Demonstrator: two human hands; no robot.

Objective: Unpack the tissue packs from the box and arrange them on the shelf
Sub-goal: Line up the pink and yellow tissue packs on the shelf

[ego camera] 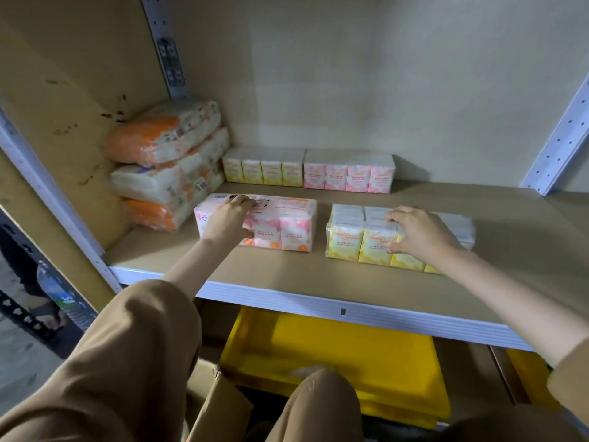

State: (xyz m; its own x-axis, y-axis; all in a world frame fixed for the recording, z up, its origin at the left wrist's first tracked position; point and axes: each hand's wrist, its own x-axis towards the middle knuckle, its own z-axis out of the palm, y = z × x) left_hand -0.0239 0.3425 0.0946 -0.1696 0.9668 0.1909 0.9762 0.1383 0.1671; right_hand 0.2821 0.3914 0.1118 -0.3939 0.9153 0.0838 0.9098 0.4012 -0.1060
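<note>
Fingers [245, 200] of left hand [228, 220] curl over pink tissue pack [287, 224], thumb on its front; right hand [420, 232] grips yellow tissue pack [360, 240] the same way, both packs resting on shelf [318, 266]. My wrists hide part of each pack; yellow pack's right end hard to make out. Behind: yellow-and-pink row [309, 170] at back wall, orange bundles [165, 164] stacked left. Below, cardboard box [220, 403] cut off by my knees, contents unseen.

You face a beige wall [414, 74] — white perforated uprights [556, 145] either side, grey floor [19, 362] at left.
</note>
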